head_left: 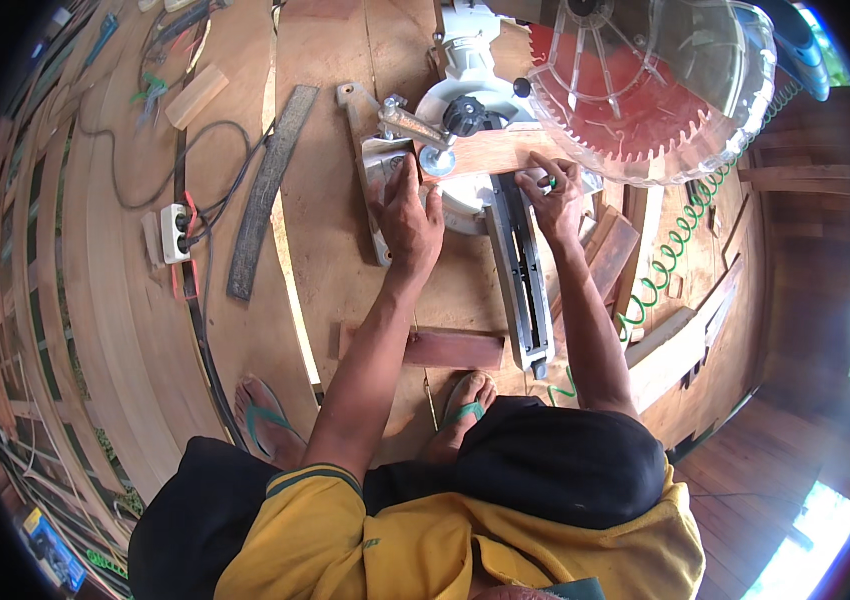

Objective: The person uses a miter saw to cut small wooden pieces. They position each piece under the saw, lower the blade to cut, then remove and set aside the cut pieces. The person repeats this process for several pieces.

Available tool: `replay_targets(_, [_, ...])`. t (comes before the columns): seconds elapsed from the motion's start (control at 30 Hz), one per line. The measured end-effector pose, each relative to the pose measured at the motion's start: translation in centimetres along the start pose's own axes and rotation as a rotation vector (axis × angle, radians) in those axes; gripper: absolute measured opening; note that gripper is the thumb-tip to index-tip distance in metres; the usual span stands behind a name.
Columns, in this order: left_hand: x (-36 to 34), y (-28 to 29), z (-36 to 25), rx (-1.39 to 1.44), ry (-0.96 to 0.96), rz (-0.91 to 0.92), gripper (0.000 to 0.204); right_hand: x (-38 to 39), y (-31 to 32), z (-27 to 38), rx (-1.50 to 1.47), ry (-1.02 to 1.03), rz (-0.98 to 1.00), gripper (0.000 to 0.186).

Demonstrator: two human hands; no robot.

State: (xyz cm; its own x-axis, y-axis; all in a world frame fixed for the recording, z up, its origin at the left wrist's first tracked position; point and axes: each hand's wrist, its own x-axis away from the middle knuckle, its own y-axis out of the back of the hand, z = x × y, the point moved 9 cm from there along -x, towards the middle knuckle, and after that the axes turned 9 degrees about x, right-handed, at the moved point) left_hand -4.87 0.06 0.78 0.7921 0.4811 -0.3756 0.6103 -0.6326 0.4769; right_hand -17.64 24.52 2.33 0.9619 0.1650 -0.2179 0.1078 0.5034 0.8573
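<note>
A short reddish wooden board (495, 153) lies across the base of a miter saw (465, 212), under the round foot of a hold-down clamp (438, 160). My left hand (411, 222) grips the board's left end, fingers along its end and thumb at the near edge. At the near edge, further right, my right hand (556, 200) holds the board with bent fingers; a green ring shows on one. The red toothed saw blade (625, 115), behind a clear guard, stands just beyond my right hand. Its slotted rail arm (519, 285) points toward me between my forearms.
A dark weathered strip (270, 195) and a white power strip (176, 234) with black cables lie on the plank floor at left. A reddish offcut (453, 350) is by my sandalled feet. A green coiled hose (680, 235) and several wood pieces (670, 350) lie at right.
</note>
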Motion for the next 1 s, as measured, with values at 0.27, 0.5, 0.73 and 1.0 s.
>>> replay_targets(0.27, [0.5, -0.4, 0.1, 0.054, 0.009, 0.005, 0.069, -0.4, 2.2, -4.3, 0.008, -0.189, -0.231, 0.072])
replay_targets(0.5, [0.6, -0.9, -0.3, 0.098, 0.012, 0.002, 0.071, -1.7, 0.3, -9.5, -0.245, -0.216, -0.154, 0.05])
replay_targets(0.73, [0.6, -0.7, -0.4, 0.093, 0.017, 0.008, 0.07, -1.7, -0.9, -8.6, -0.275, -0.181, -0.09, 0.032])
replay_targets(1.0, [0.8, -0.1, -0.1, 0.107, 0.031, -0.008, 0.073, -0.5, 0.3, -5.3, -0.372, -0.285, -0.08, 0.04])
